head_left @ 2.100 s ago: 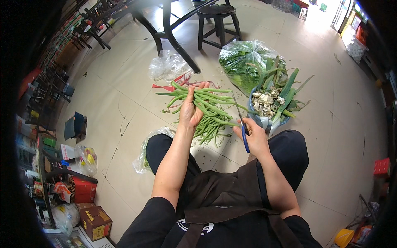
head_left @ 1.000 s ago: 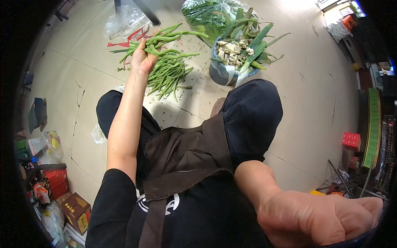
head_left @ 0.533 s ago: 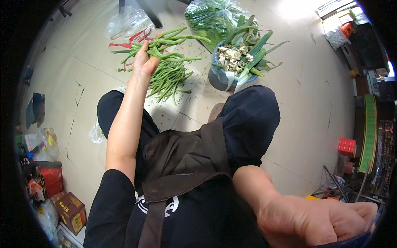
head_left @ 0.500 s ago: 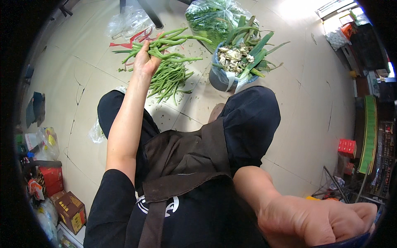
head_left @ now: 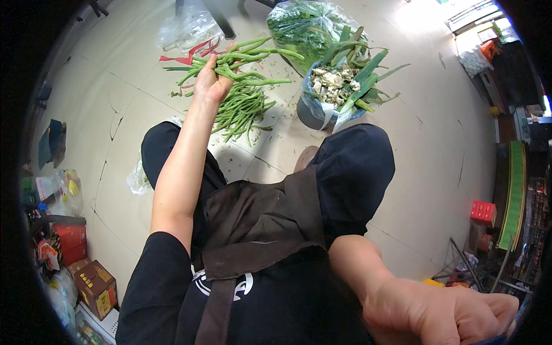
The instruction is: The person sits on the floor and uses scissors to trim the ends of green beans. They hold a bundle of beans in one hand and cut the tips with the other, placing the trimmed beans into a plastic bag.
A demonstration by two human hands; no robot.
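My left hand (head_left: 211,85) is stretched out to the far left of centre, closed around a loose bunch of long green beans (head_left: 260,55). Their ends stick out to the right of my fingers. Just below it, a pile of green beans (head_left: 244,112) lies on the tiled floor, partly covered by my hand and forearm. Close to the camera at the lower right, my right hand (head_left: 440,310) is raised with its fingers curled. A dark blue edge shows beneath those fingers; what they grip is cut off by the frame.
Right of the beans stands a dark bin (head_left: 310,114) with a plastic liner, full of leek leaves and pale scraps. Behind it is a clear bag of leafy greens (head_left: 307,26). Red ribbon (head_left: 187,59) and crumpled plastic (head_left: 190,31) lie far left. Boxes (head_left: 95,289) stand lower left.
The whole view has shifted slightly, so the scene sits a little farther right. My left hand keeps hold of the beans, and my right hand stays curled near the camera.
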